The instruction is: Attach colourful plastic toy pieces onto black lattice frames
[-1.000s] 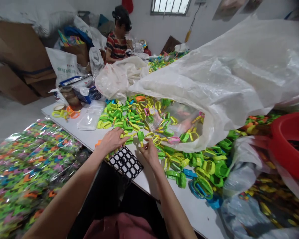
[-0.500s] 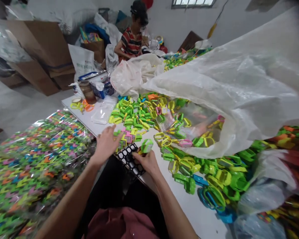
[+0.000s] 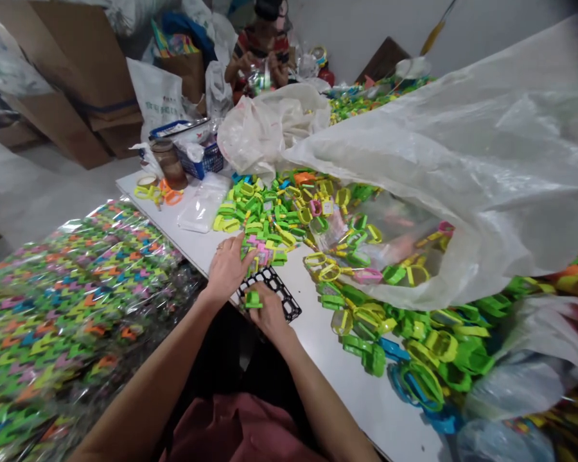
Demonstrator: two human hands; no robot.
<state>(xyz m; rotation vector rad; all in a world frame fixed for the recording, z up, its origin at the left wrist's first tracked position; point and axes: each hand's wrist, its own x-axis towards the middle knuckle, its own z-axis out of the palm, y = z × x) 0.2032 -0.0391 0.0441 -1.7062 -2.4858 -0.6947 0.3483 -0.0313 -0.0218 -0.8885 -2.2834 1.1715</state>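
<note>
A green piece (image 3: 253, 299), probably light, stiff, best pinched by its sides, is held in the curled right hand (image 3: 268, 314), but any grip by the half-open left hand (image 3: 228, 266) is unclear.

Muted light, plastic film (image 3: 96, 282) glinting, left edge blurred

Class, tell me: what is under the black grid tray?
White tabletop shows through openings in the black grid tray; whatever its bars and the right hand cover cannot be seen.
</note>
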